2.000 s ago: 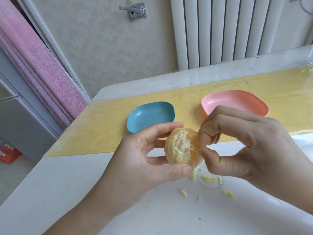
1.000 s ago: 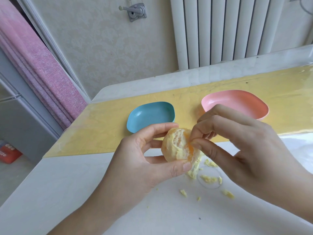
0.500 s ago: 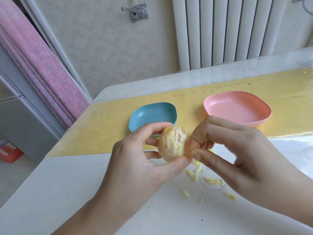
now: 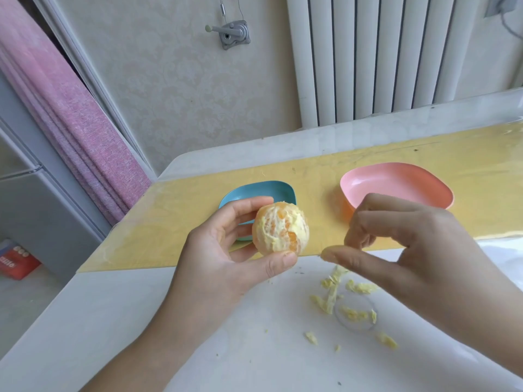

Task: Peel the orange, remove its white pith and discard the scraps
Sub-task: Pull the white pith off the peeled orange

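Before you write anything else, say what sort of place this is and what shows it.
Probably a room in a home, perhaps a kitchen or dining corner: a radiator on the wall, a curtain, and a table holding a blue dish and a pink dish.

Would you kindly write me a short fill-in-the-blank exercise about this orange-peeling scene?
The peeled, pith-streaked round orange is in the grip of the ___ hand.
The shallow plastic dish partly hidden behind that orange is coloured ___.
The pale yellow pith scraps lie on the white ___, not in the pink plastic dish.
Missing words: left; blue; table.
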The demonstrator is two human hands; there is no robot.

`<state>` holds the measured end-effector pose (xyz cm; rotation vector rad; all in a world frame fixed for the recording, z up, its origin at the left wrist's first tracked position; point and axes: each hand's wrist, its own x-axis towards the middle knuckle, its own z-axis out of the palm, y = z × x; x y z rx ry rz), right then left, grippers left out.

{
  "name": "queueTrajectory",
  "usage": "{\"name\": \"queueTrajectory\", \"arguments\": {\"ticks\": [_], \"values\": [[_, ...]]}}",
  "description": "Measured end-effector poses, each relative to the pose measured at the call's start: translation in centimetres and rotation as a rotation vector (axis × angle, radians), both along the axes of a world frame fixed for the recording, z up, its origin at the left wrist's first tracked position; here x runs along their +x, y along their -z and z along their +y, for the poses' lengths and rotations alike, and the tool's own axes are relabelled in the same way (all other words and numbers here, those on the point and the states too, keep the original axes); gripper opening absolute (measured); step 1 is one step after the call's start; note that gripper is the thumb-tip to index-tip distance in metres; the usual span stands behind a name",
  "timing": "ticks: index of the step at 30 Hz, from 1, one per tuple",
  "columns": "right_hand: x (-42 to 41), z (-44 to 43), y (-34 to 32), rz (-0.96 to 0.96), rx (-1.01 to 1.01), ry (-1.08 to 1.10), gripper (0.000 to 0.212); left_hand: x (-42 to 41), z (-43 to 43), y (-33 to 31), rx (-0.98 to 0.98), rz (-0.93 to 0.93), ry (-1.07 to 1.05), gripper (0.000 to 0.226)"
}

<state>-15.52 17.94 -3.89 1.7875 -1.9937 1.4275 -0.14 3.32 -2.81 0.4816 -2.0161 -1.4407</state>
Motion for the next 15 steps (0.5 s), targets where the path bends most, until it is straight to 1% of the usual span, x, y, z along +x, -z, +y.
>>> {"name": "queueTrajectory", "arguments": {"ticks": [6, 9, 12, 15], "values": [[0.30, -0.24, 1.02, 0.142, 0.103, 0.048, 0.027, 0.07, 0.23, -0.17, 0.061, 0.013, 0.029, 0.061], [0.35, -0.03, 1.01, 0.134, 0.141, 0.054, 0.029, 0.04, 0.29, -0.31, 0.119, 0.002, 0.051, 0.059], [0.22, -0.04, 1.00, 0.140, 0.164, 0.053, 0.027, -0.07, 0.25, -0.27, 0.166, 0.003, 0.068, 0.057], [0.13, -0.21, 1.16, 0.178, 0.154, 0.069, 0.038, -0.09, 0.12, -0.20, 0.177, 0.017, 0.074, 0.059]]}}
